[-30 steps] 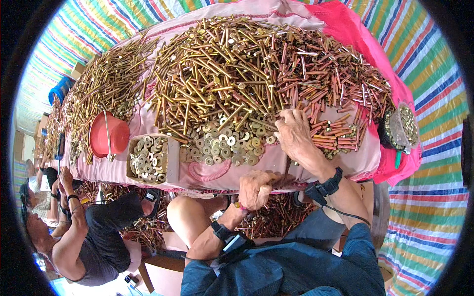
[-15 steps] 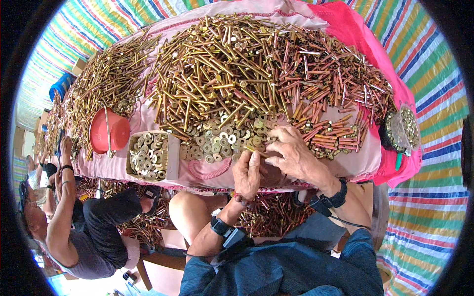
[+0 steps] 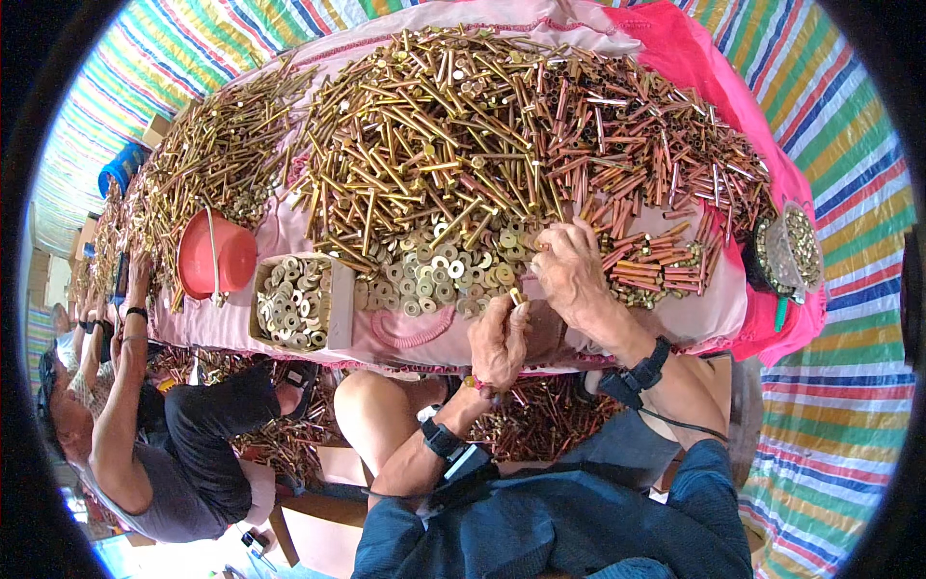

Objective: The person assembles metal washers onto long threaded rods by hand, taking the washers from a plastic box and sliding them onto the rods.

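My left hand (image 3: 499, 347) is closed near the table's front edge, with the gold-coloured end of a bolt (image 3: 516, 294) sticking up between thumb and fingers. To its right and a little farther off, my right hand (image 3: 574, 275) bends its fingers together at the edge of the loose flat washers (image 3: 439, 275). Whatever its fingertips hold is too small to make out. Behind the washers rises a heap of long gold-coloured bolts (image 3: 415, 135). Reddish metal sleeves (image 3: 656, 145) are piled to the right, some lying in rows with brass-coloured nuts at their ends.
A cardboard box of washers (image 3: 297, 301) and a red bucket (image 3: 220, 256) stand to the left. At the right end sits a dark container of nuts (image 3: 772, 256) with a clear scoop (image 3: 799, 249). A co-worker (image 3: 145, 434) sits at far left. More metal parts lie below the table.
My left hand has shifted slightly right and turned, so the bolt now points upward. My right hand has drawn away from it, its fingers now farther back, by the washers.
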{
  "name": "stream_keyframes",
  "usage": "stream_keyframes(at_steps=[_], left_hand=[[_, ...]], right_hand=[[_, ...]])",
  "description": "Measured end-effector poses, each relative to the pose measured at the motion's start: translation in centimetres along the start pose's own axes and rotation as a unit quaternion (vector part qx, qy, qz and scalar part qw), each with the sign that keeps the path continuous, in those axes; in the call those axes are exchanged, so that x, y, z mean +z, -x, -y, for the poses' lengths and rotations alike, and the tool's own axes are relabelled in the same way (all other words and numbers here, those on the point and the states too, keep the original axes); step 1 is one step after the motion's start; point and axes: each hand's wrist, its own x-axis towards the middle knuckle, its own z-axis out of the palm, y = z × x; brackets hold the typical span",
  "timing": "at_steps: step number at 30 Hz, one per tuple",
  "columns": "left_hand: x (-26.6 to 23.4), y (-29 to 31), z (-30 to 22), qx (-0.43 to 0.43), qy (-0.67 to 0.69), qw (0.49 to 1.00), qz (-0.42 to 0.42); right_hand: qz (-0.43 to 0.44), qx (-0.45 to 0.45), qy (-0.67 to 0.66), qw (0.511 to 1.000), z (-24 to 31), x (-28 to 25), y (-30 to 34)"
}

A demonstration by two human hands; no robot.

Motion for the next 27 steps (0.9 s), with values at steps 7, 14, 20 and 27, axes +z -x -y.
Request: stream_keyframes(at_steps=[7, 14, 20, 27], left_hand=[[0.7, 0.0, 0.2, -0.004, 0.004, 1.0, 0.0], [1.0, 0.5, 1.6, 0.02, -0.009, 1.0, 0.002], [1.1, 0.8, 2.0, 0.027, -0.022, 0.999, 0.02], [1.0, 0.4, 0.7, 0.013, 0.001, 1.0, -0.007]], right_hand=[[0.026, 0.231, -0.42, 0.877, 0.1, -4.2, -0.2], [0.118, 0.304, -0.451, 0.831, 1.6, -4.3, 0.1], [0.119, 0.33, -0.474, 0.808, 1.4, -4.5, 0.3], [-0.036, 0.233, -0.177, 0.956, -4.8, -7.5, 2.2]])
